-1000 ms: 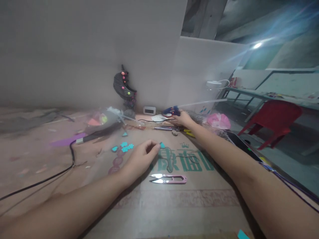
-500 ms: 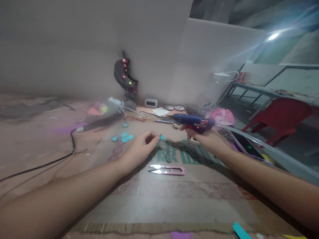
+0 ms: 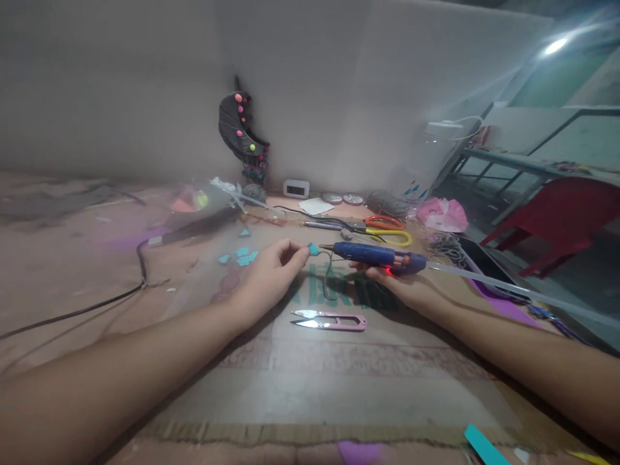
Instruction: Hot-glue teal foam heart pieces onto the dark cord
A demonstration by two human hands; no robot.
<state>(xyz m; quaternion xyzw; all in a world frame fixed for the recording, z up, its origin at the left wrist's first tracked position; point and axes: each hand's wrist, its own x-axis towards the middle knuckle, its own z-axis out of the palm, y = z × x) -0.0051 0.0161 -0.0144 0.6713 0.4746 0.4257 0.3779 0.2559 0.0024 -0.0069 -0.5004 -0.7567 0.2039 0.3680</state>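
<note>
- The glue gun [image 3: 365,254] in the right hand [image 3: 402,281] blocks the way across; its nozzle leaves barely a gap at the teal piece in the left hand [image 3: 276,271].
- Nearer, a hand could slide over the cardboard sheet [image 3: 310,400], past the flat snips [image 3: 356,321].
- Behind, scissors [image 3: 404,236] crowd the passage.
- Leftward, a black cord [image 3: 72,311] crosses the table [image 3: 72,258].
</note>
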